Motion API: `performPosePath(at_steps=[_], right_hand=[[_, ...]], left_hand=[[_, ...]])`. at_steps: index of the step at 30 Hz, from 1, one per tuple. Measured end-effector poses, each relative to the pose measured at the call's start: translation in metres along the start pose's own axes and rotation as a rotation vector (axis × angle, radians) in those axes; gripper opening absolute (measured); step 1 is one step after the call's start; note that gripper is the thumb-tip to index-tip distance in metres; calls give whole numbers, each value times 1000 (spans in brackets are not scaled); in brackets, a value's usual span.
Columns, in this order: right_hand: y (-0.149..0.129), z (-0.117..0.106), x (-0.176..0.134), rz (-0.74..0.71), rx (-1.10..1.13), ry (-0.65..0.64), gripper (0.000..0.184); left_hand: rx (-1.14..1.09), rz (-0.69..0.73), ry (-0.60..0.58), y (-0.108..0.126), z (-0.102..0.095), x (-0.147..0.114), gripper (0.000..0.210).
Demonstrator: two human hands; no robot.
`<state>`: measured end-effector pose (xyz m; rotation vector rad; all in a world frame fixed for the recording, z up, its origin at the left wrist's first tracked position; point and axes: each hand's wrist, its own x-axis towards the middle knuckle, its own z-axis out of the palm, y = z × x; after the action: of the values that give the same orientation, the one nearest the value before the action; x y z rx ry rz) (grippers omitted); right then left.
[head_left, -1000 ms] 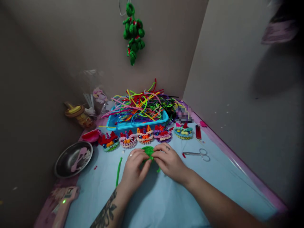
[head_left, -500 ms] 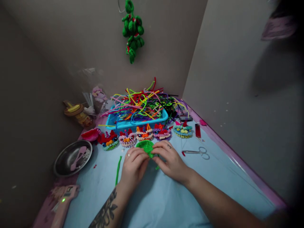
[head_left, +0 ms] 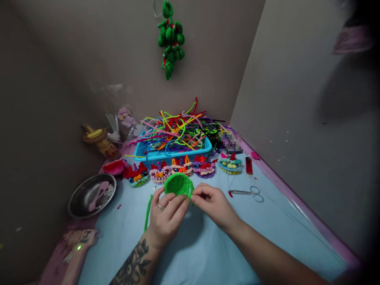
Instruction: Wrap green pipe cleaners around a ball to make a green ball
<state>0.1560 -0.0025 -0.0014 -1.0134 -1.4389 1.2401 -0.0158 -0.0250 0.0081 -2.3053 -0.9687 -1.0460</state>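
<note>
A small bowl-shaped piece of green pipe cleaner (head_left: 177, 184) is held up over the blue table cover, its hollow side partly facing me. My left hand (head_left: 168, 213) is closed around its lower left side, a ring on one finger. With thumb and forefinger my right hand (head_left: 209, 200) pinches the right edge of the piece, where a green strand shows. The fingertips hide part of its lower rim. A loose green pipe cleaner (head_left: 147, 213) lies on the cover just left of my left hand.
Behind my hands stand several colourful pipe-cleaner animal heads (head_left: 181, 165). Farther back is a blue tray (head_left: 175, 157) heaped with pipe cleaners. Scissors (head_left: 246, 192) lie to the right, near a red lighter-like object (head_left: 248, 165). A metal bowl (head_left: 74, 213) and a pink glue gun (head_left: 78, 253) are at left.
The green piece has been raised and tipped so more of its inside shows. My left hand has turned around it, and my right fingers have drawn into a tighter pinch at its edge.
</note>
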Motion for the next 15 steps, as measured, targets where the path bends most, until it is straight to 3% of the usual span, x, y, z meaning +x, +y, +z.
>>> performPosePath(at_steps=[6,15], right_hand=[[0,4,1,230,166,-23,20],[5,2,5,268,160,-39,19]], left_hand=[[-29,-48,-27,-1,4,1,18],[-34,-110,-86,-3,13,2,17]])
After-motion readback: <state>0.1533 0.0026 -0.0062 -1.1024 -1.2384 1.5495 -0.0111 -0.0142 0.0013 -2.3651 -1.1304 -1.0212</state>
